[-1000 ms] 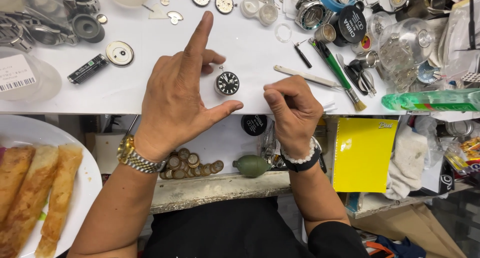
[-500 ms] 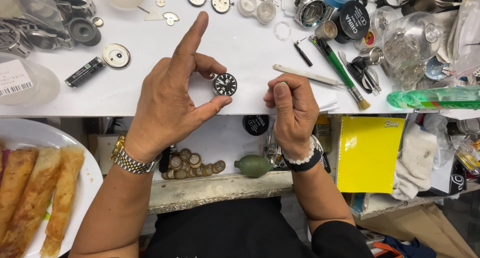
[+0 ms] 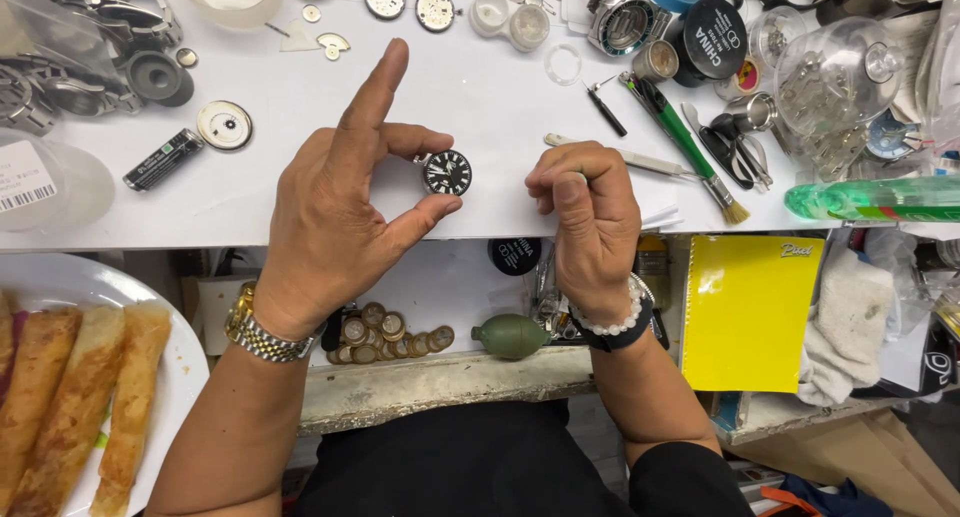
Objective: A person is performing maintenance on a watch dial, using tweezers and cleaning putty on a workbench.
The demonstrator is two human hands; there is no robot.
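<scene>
Head view: the left hand (image 3: 330,217) pinches a small round black-dialled watch movement (image 3: 447,172) over the white bench (image 3: 480,87); the right hand (image 3: 590,212), at its 3 o'clock, is curled closed on nothing visible; no case fitted yet.

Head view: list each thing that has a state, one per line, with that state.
Left hand: open, index finger up, thumb and middle finger pinching the watch.
Watch: black dial facing up, no strap, just above the table.
Right hand: closed in a fist, resting on the table edge.
Brush: lying flat, bristles toward the table edge.
Glass dome: standing over small parts.
Plate: holding fried rolls.
</scene>
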